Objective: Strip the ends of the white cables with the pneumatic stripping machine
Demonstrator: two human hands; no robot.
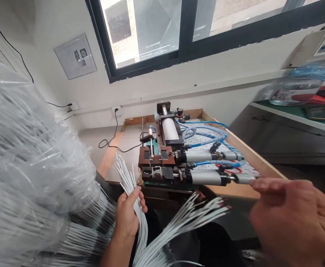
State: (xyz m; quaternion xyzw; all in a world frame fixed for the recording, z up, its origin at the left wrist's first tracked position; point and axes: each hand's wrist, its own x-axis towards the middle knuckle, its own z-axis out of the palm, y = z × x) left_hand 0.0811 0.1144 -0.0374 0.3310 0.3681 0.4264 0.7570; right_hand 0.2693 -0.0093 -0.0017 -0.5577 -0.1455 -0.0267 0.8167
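Note:
My left hand (127,213) is closed around a bundle of thin white wires (125,177), whose free ends fan out above the thumb. The bundle bends down toward my lap, where its other ends (201,215) spread to the right and some show reddish tips. At the right, my right hand (293,211) is slightly blurred. Its fingers pinch the silver knob (244,178) at the end of the machine's front air cylinder (207,177). The dark jaw block (157,172) of this pneumatic machine sits just beyond the wires in my left hand.
Large plastic-wrapped bundles of white wires (40,155) crowd the left side. The machine stands on a wood-edged bench (268,165), with blue air hoses (207,139) curling behind its cylinders. A green-topped shelf (290,111) holding a clear plastic bottle (296,91) juts out at right.

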